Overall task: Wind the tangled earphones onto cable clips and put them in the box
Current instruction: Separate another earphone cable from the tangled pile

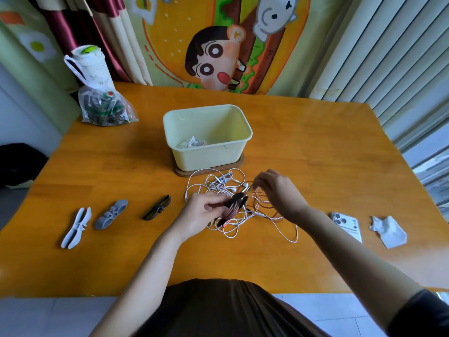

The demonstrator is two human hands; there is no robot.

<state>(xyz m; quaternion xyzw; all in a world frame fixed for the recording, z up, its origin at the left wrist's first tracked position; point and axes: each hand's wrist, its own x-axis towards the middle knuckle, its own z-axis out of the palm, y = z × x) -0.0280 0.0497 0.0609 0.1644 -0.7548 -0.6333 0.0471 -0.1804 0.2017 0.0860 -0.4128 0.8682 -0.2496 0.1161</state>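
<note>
The wooden surface [315, 147] carried the pale box [209, 154], which stood just beyond the tangle of earphones [218, 183] and had one white bundle [192, 143] in it. Our left hand [201, 212] gripped a dark clip [234, 206] partly wrapped in reddish cable [263, 205]. Our right hand [279, 190], fingers curled, appeared to pinch that cable above the heap. We judged this set about half wound. Next we would need to draw the red lead taut and clear of the white loops. Three spare clips [110, 214] lay to the left.
</note>
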